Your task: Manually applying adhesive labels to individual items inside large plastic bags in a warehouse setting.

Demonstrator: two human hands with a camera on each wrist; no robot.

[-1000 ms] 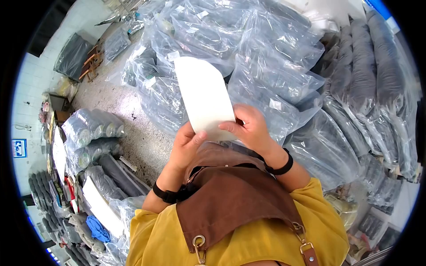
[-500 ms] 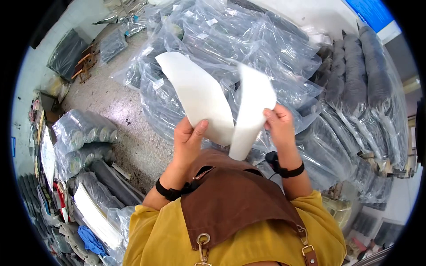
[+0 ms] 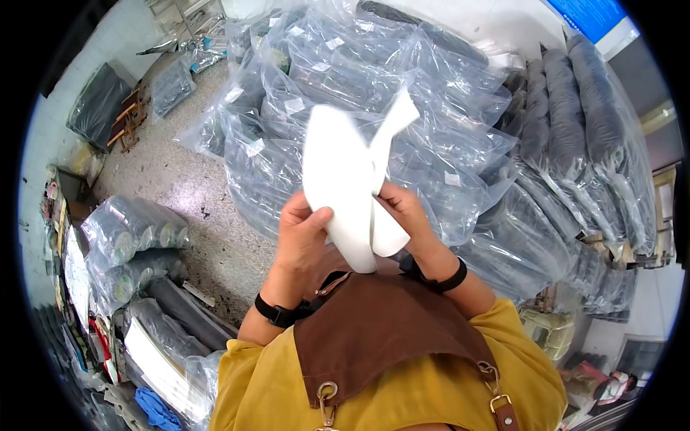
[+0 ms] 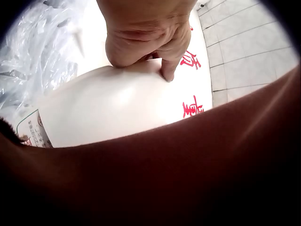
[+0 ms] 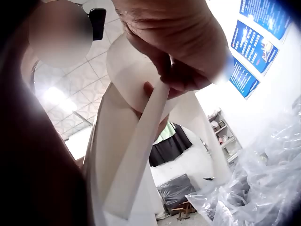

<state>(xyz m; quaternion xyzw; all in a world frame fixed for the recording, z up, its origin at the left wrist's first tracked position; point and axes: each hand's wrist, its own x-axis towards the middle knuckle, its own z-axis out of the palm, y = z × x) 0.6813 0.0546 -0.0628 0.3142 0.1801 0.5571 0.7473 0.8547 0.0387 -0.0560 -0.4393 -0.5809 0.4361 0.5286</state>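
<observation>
left fingers [image 3: 292,206] partly hidden behind white sheet [image 3: 336,176]

The left hand [image 3: 300,233] grips, thumb [image 3: 320,218] on the near side, fingers curled. To the right of that grip and near it, the right hand [image 3: 407,214] pinches, its fingers bent inward. The left wrist [image 3: 280,281] and right wrist [image 3: 440,260] lie below and outside their grips; the left forearm [image 3: 257,327] and right forearm [image 3: 474,293] slant inward toward them.
</observation>
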